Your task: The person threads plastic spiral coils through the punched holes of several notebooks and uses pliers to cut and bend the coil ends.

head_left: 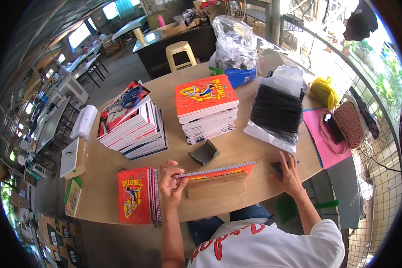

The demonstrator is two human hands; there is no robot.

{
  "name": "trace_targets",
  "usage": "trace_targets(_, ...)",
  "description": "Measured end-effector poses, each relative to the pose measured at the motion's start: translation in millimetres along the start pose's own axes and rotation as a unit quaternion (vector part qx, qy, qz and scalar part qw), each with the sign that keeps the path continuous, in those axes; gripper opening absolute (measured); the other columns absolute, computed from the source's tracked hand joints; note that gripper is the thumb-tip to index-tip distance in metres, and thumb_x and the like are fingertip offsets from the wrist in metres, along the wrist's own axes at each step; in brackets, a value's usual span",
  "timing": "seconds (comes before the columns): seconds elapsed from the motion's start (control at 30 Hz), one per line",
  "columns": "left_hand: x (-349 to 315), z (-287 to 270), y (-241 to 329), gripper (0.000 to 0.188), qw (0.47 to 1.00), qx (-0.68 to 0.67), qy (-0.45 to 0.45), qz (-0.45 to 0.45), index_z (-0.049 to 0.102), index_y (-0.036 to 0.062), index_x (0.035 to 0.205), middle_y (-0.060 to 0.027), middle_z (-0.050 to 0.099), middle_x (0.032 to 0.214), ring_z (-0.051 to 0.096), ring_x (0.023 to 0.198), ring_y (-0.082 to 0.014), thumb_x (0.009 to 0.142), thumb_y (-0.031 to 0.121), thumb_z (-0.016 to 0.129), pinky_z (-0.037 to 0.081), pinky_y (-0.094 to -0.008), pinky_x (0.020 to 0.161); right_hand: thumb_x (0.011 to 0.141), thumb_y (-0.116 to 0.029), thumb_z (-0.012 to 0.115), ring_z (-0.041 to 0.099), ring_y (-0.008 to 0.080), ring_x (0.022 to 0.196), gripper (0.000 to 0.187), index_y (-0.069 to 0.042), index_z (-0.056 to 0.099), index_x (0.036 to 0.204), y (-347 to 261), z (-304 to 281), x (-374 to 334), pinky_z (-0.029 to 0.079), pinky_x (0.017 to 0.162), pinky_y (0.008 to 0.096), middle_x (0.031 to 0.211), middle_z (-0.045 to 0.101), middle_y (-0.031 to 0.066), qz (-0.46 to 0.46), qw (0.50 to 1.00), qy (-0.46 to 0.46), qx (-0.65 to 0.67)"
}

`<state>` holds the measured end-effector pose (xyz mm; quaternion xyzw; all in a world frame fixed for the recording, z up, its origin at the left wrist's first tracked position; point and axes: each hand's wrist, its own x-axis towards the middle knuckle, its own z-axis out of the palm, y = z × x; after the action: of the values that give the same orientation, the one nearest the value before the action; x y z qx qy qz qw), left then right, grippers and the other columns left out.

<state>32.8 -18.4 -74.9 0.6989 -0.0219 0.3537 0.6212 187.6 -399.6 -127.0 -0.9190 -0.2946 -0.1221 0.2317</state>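
Observation:
An orange-covered notebook [243, 170] stands on edge, spine up, against a wooden block [216, 186] near the table's front edge. A spiral coil [219, 168] runs along the spine, and its loose end sticks out on the right. With thumb and fingers, my left hand [170, 184] pinches the spine's left end. My right hand [291, 176] curls over a small dark hand tool [278, 166] on the table; its exact kind is mostly hidden. Beyond the notebook sits a dark, open, angular holder [204, 152]. Left of my left hand lies a pile of coil-bound orange notebooks [135, 196].
Farther back are a stack of orange-covered books [207, 102], a leaning stack with scissors [129, 120] on top, and black coils [276, 109] on white wrapping. A pink folder [326, 138], phone [334, 127] and patterned pouch [350, 123] lie right. Behind stands a plastic stool [180, 54].

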Motion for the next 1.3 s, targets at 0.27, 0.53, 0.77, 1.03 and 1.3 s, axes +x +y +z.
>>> trace_targets(0.27,-0.9,-2.4,0.1,0.021,0.999,-0.021,0.005,-0.036,0.065,0.0046,0.102,-0.0109,0.05,0.135,0.055,0.105,-0.0122,0.086,0.004,0.078,0.049,-0.0263,0.084,0.083,-0.018,0.076,0.053,0.0458,0.118,0.059,0.004,0.054,0.133,34.1,-15.7,2.3,0.045,0.104,0.0496,0.129,0.051,0.0254,-0.115,0.993,-0.038,-0.008)
trace_targets(0.53,-0.6,-1.5,-5.5,0.02,1.0,-0.019,0.007,-0.021,0.068,0.0025,0.102,-0.0087,0.045,0.133,0.051,0.109,-0.012,0.085,-0.002,0.079,0.048,-0.024,0.082,0.077,-0.025,0.081,0.062,0.0323,0.092,0.05,-0.004,0.068,0.121,-122.4,-119.0,133.3,0.052,0.082,0.0431,0.106,0.061,0.0146,-0.33,0.928,0.116,0.126)
trace_targets(0.77,2.3,3.6,4.2,0.016,0.996,-0.071,0.023,-0.056,0.066,0.0019,0.094,-0.0083,0.044,0.13,0.055,0.103,-0.0114,0.086,0.0,0.079,0.05,-0.0256,0.086,0.074,-0.032,0.075,0.059,0.0196,0.105,0.033,-0.015,0.073,0.102,-221.8,-75.9,197.3,0.04,0.102,0.0474,0.097,0.064,0.0003,-0.6,0.795,0.082,-0.032)
trace_targets(1.03,-2.8,-4.3,-8.0,0.025,0.995,-0.066,0.03,-0.072,0.061,0.0016,0.084,-0.0092,0.046,0.13,0.055,0.101,-0.0115,0.085,0.011,0.084,0.048,-0.0267,0.083,0.073,-0.027,0.067,0.058,0.0149,0.104,0.018,-0.018,0.077,0.086,-254.3,-67.1,204.0,0.034,0.111,0.045,0.094,0.065,-0.006,-0.717,0.682,0.117,-0.083)
trace_targets(1.3,-6.4,-6.1,-16.4,0.029,0.994,-0.059,0.044,-0.082,0.064,0.0033,0.083,-0.0095,0.05,0.13,0.056,0.101,-0.0119,0.079,0.018,0.089,0.048,-0.0291,0.082,0.07,-0.028,0.07,0.063,0.0176,0.098,0.018,-0.012,0.076,0.077,-259.0,-69.8,193.2,0.045,0.101,0.0422,0.093,0.069,-0.0004,-0.721,0.686,0.039,-0.089)
